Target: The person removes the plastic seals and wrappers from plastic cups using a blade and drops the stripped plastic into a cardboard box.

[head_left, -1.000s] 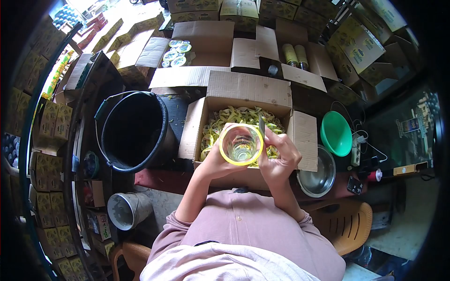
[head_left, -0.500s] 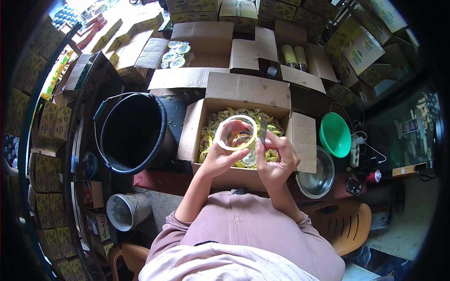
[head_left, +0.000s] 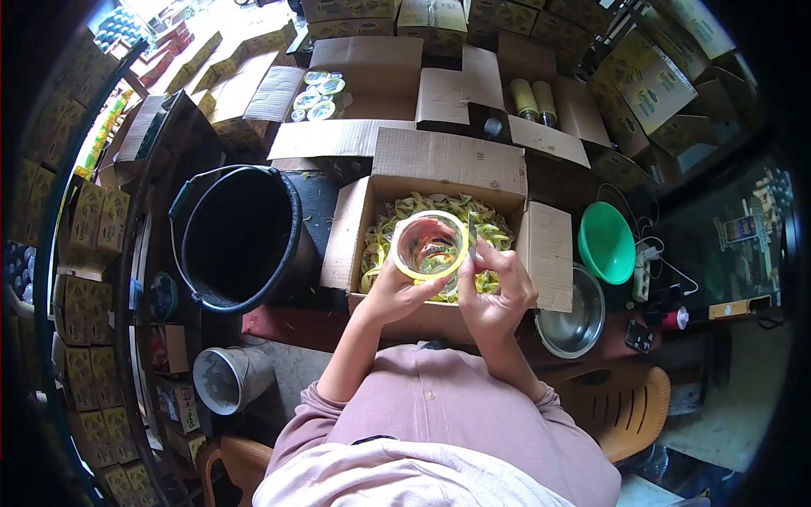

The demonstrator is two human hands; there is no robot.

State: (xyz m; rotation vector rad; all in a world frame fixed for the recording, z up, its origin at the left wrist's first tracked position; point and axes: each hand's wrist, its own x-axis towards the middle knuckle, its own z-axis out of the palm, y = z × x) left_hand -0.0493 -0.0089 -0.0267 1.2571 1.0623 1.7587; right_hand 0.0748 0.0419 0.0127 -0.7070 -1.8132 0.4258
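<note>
My left hand (head_left: 390,291) is closed round a clear plastic cup (head_left: 428,239) with a yellow rim. The cup is tilted so that its open mouth faces me. In my right hand (head_left: 500,291) a knife (head_left: 472,230) is pinched, its dark blade pointing up beside the right edge of the rim. Whether the blade touches the rim I cannot tell. Both hands are above an open cardboard box (head_left: 448,152), which holds many yellow-green strips (head_left: 486,221). The knife's handle is hidden by my fingers.
A black bucket (head_left: 297,245) stands left of the box. To the right are a green bowl (head_left: 606,241) and a metal bowl (head_left: 557,334). Behind stand a carton (head_left: 367,59) with several lidded cups (head_left: 321,110) and another with two stacks of yellow-rimmed pieces (head_left: 525,100).
The cup has shifted slightly to the right and its rim now looks yellower. The knife blade appears narrower, turned more edge-on. My right hand has moved slightly left.
</note>
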